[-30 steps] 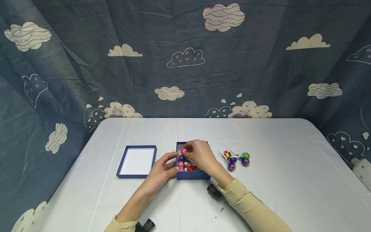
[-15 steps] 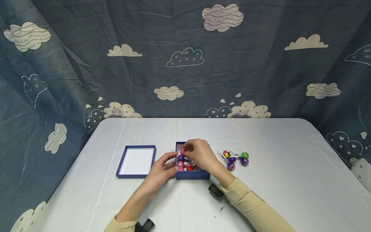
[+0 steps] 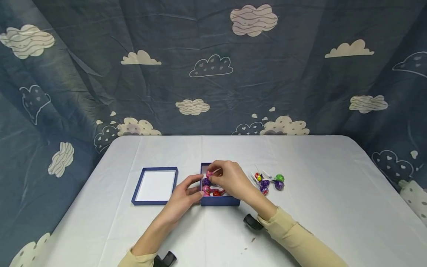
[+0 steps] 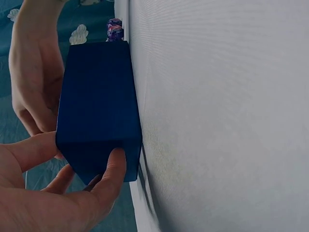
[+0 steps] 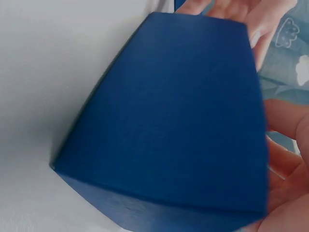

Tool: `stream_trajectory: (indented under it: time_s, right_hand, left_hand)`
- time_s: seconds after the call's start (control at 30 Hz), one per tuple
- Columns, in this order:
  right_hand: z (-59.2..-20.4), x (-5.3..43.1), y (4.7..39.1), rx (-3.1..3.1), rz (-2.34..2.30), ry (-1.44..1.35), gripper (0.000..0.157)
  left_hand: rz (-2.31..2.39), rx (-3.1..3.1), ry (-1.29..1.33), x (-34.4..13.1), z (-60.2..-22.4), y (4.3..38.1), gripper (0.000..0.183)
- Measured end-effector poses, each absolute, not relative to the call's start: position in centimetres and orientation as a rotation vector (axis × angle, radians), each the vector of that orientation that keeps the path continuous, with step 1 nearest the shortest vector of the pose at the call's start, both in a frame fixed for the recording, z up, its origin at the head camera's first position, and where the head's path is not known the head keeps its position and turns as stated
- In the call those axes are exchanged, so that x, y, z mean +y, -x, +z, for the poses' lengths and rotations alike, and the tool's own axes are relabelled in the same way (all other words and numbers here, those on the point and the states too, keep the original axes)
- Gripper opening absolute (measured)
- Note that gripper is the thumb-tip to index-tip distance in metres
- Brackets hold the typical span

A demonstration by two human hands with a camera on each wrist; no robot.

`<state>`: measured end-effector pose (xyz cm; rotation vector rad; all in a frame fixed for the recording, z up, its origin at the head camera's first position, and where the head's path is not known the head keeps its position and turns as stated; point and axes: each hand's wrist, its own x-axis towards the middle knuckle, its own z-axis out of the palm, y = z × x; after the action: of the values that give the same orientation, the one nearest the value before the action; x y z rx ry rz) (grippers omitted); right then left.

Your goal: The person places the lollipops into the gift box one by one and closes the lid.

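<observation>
A blue box (image 3: pixel 220 201) stands open-topped on the white table, with several wrapped lollipops in it. Along its left side lie a purple lollipop (image 3: pixel 206 182), a pink one (image 3: pixel 206 189) and, by the front wall, a red one (image 3: pixel 217 193). My right hand (image 3: pixel 231 179) reaches over the box from the right and pinches a pink lollipop (image 3: pixel 209 173) at the back left corner. My left hand (image 3: pixel 180 198) holds the box's left side, its thumb at the front left rim. In the left wrist view, a left fingertip (image 4: pixel 116 162) presses the side wall low down.
Left of the box lies a blue-rimmed lid (image 3: pixel 155 186), white inside facing up. A loose group of lollipops with purple, green and multicoloured wrappers (image 3: pixel 279 185) lies on the table (image 3: pixel 320 207) to the right. Dark cloud-patterned cloth (image 3: pixel 213 92) hangs behind.
My right forearm has swung slightly outward, and the fingers have shifted a little on the pink lollipop at the back corner. My left hand stays on the box.
</observation>
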<state>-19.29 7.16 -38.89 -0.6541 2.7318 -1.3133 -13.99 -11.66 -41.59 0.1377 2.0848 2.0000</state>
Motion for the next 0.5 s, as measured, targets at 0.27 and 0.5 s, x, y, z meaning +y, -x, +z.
stream_trajectory:
  time_s: [0.27, 0.5]
  right_hand:
    - [-37.1, 8.3, 17.3, 2.696, -1.353, 0.681, 0.023]
    - [-36.3, 9.9, 16.1, 2.776, -1.303, 0.658, 0.024]
  left_hand:
    - [1.970, 2.101, -0.140, -11.7, -41.8, 14.1, 0.052]
    - [1.996, 2.091, -0.146, -11.6, -41.7, 14.1, 0.051]
